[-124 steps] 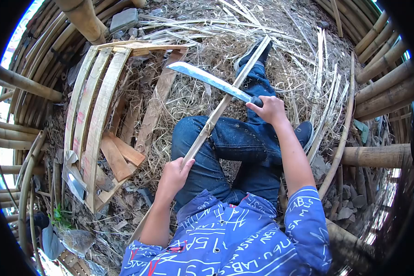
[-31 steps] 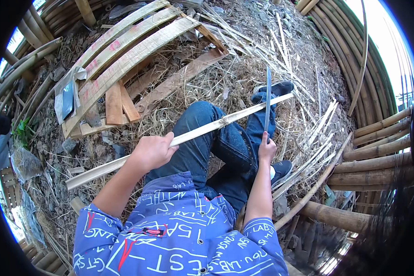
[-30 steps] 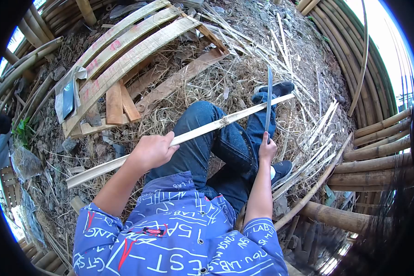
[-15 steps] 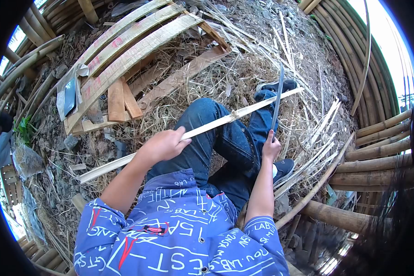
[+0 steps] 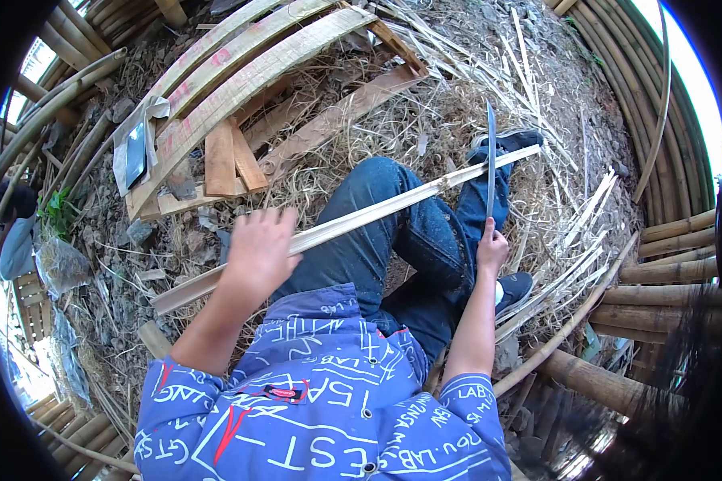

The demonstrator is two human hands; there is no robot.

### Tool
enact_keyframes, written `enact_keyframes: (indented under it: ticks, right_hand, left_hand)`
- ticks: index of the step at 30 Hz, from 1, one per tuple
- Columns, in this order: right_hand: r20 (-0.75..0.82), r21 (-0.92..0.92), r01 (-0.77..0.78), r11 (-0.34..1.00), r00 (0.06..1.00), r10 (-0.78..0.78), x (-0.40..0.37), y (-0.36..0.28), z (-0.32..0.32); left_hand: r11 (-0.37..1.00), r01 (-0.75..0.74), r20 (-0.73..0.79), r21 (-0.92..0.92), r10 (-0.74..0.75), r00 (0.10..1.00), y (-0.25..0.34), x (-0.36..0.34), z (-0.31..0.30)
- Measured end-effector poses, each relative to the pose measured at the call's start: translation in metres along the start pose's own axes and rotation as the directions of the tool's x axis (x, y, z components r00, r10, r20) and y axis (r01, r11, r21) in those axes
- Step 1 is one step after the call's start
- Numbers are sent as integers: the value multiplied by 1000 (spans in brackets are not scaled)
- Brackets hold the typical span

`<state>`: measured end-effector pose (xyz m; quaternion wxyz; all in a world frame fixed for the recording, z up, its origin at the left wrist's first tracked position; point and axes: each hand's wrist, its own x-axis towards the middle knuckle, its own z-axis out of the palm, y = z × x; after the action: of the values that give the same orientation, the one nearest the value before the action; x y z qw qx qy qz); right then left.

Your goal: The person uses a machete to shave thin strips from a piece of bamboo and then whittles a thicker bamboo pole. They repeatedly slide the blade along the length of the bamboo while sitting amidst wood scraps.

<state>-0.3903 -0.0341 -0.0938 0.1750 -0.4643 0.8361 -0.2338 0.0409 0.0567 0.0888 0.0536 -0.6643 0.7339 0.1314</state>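
A long, pale split bamboo strip (image 5: 385,206) lies slantwise across my raised knee, its far end by my shoe (image 5: 505,143). My left hand (image 5: 261,250) is over the strip's near part, fingers stretched out and apart, thumb beside its edge. The palm hides a short length of the strip. In my right hand (image 5: 492,247) is the handle of a long, narrow knife (image 5: 490,152), gripped with the thumb along the top. Its blade points away from me and overlaps the far part of the strip in this view.
A slatted wooden pallet (image 5: 241,80) holds a phone (image 5: 136,156) at its near left corner. Two short wooden blocks (image 5: 231,160) sit beside its slats. Shavings (image 5: 353,144) cover the ground. Split strips (image 5: 590,216) lie at right, near bamboo poles (image 5: 666,297).
My left hand has loosened from its closed hold on the strip, spreading its fingers and shifting back toward the near end. My right hand keeps the knife. The whole view has shifted slightly.
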Motion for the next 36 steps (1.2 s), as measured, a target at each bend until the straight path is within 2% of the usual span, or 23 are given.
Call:
enact_keyframes:
  ticks: [2,6,8,9,11,13,14,15,19,21,23,25,27,29,31,36]
  right_hand:
    - [-20,19,14,1000,1000,-14,1,3,3]
    - [-41,34,7,999,999,-6,7,12,7]
    - [-46,48,-4,999,999,6,9,15,9]
    - [-55,60,-17,998,998,20,8,15,8]
    - [-71,84,7,996,997,-1,7,13,7]
    - [-7,304,-33,952,999,37,7,14,4]
    - [-22,409,-17,912,999,28,5,12,2]
    - [-24,410,-12,912,999,23,4,10,-4]
    - [8,528,43,848,998,-55,-11,-1,-37]
    - [-7,579,86,811,995,-101,-28,-13,-54]
    - [49,607,112,787,983,-178,-47,-26,-67]
    - [101,608,139,782,963,-249,-68,-41,-71]
    - [153,529,175,830,943,-296,-85,-48,-66]
    - [149,327,319,890,912,-381,-97,-58,-59]
    - [186,205,361,910,898,-398,-112,-88,-59]
    - [223,116,403,908,880,-420,-114,-105,-42]
  left_hand:
    - [983,155,118,99,-166,979,-19,-18,-7]
    - [960,243,58,137,-253,966,-53,-52,-26]
    - [929,369,131,11,-367,921,-69,-57,-31]
    - [927,374,129,10,-372,919,-73,-58,-30]
    - [954,298,116,16,-298,948,-78,-57,-22]
    - [959,284,118,-6,-281,952,-77,-52,-6]
    - [960,275,158,-59,-263,952,-72,-49,3]
    - [957,269,198,-113,-243,949,-66,-46,11]
    - [936,225,195,-270,-176,965,-31,-33,39]
    - [909,175,96,-378,-149,984,-16,-19,54]
    - [906,130,74,-402,-110,991,-2,-4,60]
    - [873,86,27,-481,-84,996,10,12,64]
    - [873,35,-12,-487,-46,999,23,25,62]
    - [857,4,-62,-516,-41,997,33,36,65]
    - [856,8,-70,-517,-51,996,39,47,66]
    - [851,6,-144,-525,-95,985,45,56,71]
